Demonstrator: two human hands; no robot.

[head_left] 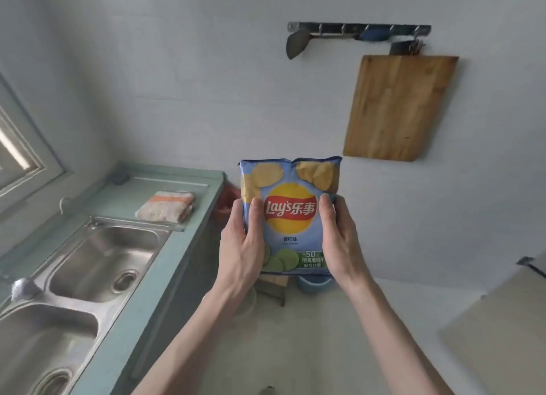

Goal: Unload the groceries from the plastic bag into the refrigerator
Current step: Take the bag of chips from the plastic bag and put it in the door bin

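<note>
Both hands hold a blue bag of Lay's crisps (291, 217) upright in the air, in front of the pale wall and above the white worktop (339, 350). The left hand (242, 247) grasps the bag's left edge, thumb across the front; the right hand (339, 241) grasps the right edge the same way, so each grip is closed around the bag. To the left, a double steel sink (97, 264) sits in a pale green worktop (153, 291), with a folded cloth (167, 207) lying behind it. A wooden chopping board (399, 108) hangs on the wall under a hook rail (359, 28). Below the bag something blue, perhaps a bowl (314, 285), is mostly hidden.
</note>
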